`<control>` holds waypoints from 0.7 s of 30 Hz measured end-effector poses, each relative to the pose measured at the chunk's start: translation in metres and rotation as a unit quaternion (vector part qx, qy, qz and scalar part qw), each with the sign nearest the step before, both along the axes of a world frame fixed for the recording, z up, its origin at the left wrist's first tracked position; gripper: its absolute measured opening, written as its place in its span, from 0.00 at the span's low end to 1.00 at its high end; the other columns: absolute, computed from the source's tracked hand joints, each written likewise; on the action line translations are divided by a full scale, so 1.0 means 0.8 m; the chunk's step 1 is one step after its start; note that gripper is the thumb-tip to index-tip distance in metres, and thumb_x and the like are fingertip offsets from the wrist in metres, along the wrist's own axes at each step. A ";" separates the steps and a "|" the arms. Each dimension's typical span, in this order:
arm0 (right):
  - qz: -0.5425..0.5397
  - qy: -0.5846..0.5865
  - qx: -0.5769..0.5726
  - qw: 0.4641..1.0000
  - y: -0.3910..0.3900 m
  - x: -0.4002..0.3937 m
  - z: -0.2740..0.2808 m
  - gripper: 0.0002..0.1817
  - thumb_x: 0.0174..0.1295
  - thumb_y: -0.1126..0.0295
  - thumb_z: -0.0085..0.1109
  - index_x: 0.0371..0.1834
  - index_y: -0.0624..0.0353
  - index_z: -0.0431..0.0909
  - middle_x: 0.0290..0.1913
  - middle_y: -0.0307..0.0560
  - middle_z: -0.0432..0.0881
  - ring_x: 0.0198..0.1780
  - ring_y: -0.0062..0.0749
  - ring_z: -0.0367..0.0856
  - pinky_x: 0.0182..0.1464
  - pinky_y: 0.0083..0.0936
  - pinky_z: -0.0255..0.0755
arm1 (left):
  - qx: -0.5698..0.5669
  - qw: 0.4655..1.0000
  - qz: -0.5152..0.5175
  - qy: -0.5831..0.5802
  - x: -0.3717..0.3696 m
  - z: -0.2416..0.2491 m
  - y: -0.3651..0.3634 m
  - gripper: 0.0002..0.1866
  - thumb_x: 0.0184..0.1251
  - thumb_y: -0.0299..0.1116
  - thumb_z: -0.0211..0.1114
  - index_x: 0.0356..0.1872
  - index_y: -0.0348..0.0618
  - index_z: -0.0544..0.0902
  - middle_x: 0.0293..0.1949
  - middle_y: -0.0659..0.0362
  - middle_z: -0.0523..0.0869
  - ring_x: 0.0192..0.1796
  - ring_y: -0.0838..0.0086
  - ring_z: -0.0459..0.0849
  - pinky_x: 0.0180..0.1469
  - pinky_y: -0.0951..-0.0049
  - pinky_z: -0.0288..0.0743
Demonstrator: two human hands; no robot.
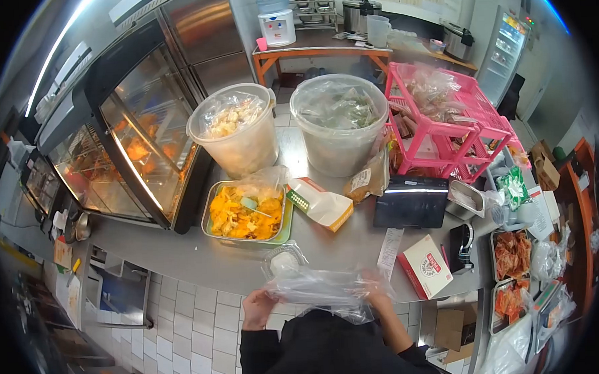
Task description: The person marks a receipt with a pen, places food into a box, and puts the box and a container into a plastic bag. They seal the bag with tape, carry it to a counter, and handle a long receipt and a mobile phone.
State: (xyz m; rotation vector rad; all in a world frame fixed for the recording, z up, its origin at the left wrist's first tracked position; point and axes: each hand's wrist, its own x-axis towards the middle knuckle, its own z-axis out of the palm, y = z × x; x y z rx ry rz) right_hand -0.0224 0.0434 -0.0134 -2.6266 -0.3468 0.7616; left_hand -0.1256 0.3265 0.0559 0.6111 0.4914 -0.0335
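I'm gripping clear plastic (325,287) in left hand (257,309) and right hand (379,290), nearside of the clear container (269,258); spreading evenly is probably preventing snags.

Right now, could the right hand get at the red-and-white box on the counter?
Probably yes: the box sits close to the right hand, with nothing tall between them, though the hand may need to release the clear plastic first.

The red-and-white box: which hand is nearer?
Right. The right hand is just left of the box in view; the left hand is farther left, at the clear plastic's other end.
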 end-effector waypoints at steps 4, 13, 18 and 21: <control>-0.027 -0.012 -0.208 0.978 0.029 -0.021 0.029 0.43 0.47 0.49 0.63 0.68 0.39 0.56 0.65 0.59 0.61 0.69 0.51 0.53 0.66 0.46 0.52 | 0.608 0.756 0.219 -0.100 -0.008 -0.082 -0.039 0.11 0.54 0.27 0.52 0.38 0.35 0.74 0.31 0.51 0.76 0.38 0.64 0.76 0.45 0.64 0.68; 0.256 0.139 -0.231 0.928 -0.061 0.005 0.060 0.16 0.63 0.63 0.49 0.46 0.59 0.80 0.47 0.56 0.79 0.50 0.45 0.77 0.53 0.31 0.70 | 0.892 0.297 -0.286 -0.184 0.150 -0.187 -0.082 0.37 0.53 0.30 0.54 0.68 0.46 0.55 0.65 0.41 0.60 0.71 0.53 0.53 0.68 0.48 0.46; -0.173 0.150 0.486 0.843 -0.148 0.024 0.149 0.17 0.59 0.61 0.58 0.43 0.65 0.80 0.41 0.52 0.82 0.44 0.22 0.77 0.50 0.20 0.67 | 0.855 0.316 -0.351 -0.215 0.154 -0.124 -0.123 0.35 0.55 0.32 0.53 0.68 0.47 0.56 0.69 0.43 0.51 0.72 0.51 0.44 0.67 0.42 0.39; -0.144 -0.192 0.236 0.942 -0.193 0.035 0.094 0.36 0.42 0.55 0.72 0.55 0.61 0.73 0.48 0.58 0.76 0.52 0.36 0.74 0.53 0.32 0.66 | 0.681 0.377 -0.614 -0.132 0.155 -0.074 -0.128 0.34 0.57 0.39 0.60 0.65 0.48 0.61 0.62 0.42 0.66 0.64 0.53 0.65 0.65 0.57 0.57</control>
